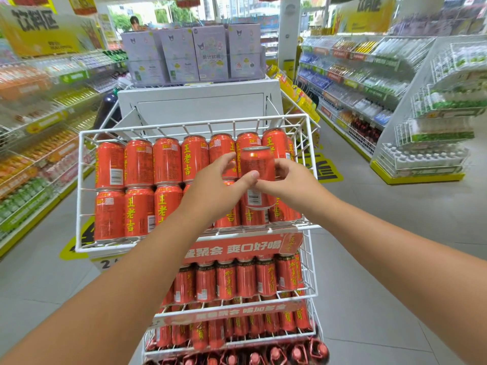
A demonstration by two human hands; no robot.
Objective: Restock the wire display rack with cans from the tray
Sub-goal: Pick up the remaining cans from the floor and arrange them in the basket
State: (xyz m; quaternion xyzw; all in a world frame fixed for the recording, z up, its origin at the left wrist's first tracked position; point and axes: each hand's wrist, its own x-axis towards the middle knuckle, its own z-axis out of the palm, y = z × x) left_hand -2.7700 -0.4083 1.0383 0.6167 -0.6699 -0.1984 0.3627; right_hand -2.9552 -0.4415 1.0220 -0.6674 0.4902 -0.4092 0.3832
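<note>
Fingertips (254, 175) of both hands pinch one red can (257, 167) above the top basket (79, 191), and a slip could topple stacked neighbours.

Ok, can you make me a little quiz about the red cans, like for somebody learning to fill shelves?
1. True or false: both hands hold one red can.
2. The top wire basket holds cans in how many stacked layers? A) one B) two C) four
3. What colour is the lettering on the top basket's cans?

Key: 1 true: the left hand and right hand grip it together. 2 B. 3 yellow.
</note>
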